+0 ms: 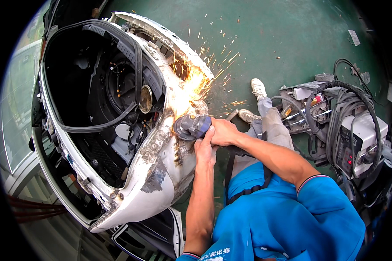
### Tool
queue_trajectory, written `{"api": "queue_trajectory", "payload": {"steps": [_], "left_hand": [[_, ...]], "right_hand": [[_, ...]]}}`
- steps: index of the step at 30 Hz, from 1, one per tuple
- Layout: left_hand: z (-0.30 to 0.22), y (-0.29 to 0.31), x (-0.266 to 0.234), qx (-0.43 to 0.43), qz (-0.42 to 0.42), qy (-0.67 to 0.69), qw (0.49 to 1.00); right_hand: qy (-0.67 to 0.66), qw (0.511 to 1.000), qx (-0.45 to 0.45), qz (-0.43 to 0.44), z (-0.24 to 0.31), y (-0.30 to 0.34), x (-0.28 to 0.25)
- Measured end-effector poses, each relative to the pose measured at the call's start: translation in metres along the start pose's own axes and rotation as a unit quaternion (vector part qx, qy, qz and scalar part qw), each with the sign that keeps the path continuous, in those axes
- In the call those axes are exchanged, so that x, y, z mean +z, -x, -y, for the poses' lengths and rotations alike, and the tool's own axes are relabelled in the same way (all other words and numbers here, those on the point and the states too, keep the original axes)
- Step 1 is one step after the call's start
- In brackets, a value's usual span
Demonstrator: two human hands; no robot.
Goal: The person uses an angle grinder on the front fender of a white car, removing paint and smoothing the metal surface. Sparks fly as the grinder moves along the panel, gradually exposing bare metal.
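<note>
An angle grinder (197, 126) with a dark blue body is pressed against the white car body (161, 191), at a scraped, bare-metal strip along its rear edge. Bright orange sparks (197, 82) spray from its disc, up and away toward the far side. My right hand (224, 132) wraps round the grinder's body. Just below it, my left hand (204, 150) grips the tool too, its thumb pointing up toward the grinder. The glare hides where the disc meets the metal.
A black rubber seal (138, 56) hangs loose round the car's opening, with wiring inside. On my right stands a cart with a white machine (363, 135), thick black cables (335, 93) and tools. My shoes (258, 88) rest on the green floor (265, 35).
</note>
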State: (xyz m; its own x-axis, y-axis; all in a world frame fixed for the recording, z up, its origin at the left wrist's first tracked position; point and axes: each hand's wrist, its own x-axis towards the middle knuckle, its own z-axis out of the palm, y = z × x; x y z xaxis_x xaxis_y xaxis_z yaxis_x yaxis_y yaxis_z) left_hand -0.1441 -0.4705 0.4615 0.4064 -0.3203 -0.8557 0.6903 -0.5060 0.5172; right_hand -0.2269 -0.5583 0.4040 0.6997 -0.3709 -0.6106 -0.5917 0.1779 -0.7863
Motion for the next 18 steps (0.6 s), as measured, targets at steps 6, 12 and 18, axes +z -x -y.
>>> {"api": "queue_trajectory", "payload": {"steps": [6,12,18], "left_hand": [[-0.003,0.0,0.003,-0.003,-0.001,0.0,1.0],[0.003,-0.003,-0.002,-0.022,0.035,0.003,0.999],[0.015,-0.004,0.001,-0.026,0.053,0.02,0.998]], "right_hand": [[0.006,1.0,0.001,0.001,0.008,0.003,-0.009],[0.035,0.999,-0.005,0.003,0.009,0.008,-0.017],[0.045,0.999,0.003,0.015,0.015,0.018,-0.031]]}}
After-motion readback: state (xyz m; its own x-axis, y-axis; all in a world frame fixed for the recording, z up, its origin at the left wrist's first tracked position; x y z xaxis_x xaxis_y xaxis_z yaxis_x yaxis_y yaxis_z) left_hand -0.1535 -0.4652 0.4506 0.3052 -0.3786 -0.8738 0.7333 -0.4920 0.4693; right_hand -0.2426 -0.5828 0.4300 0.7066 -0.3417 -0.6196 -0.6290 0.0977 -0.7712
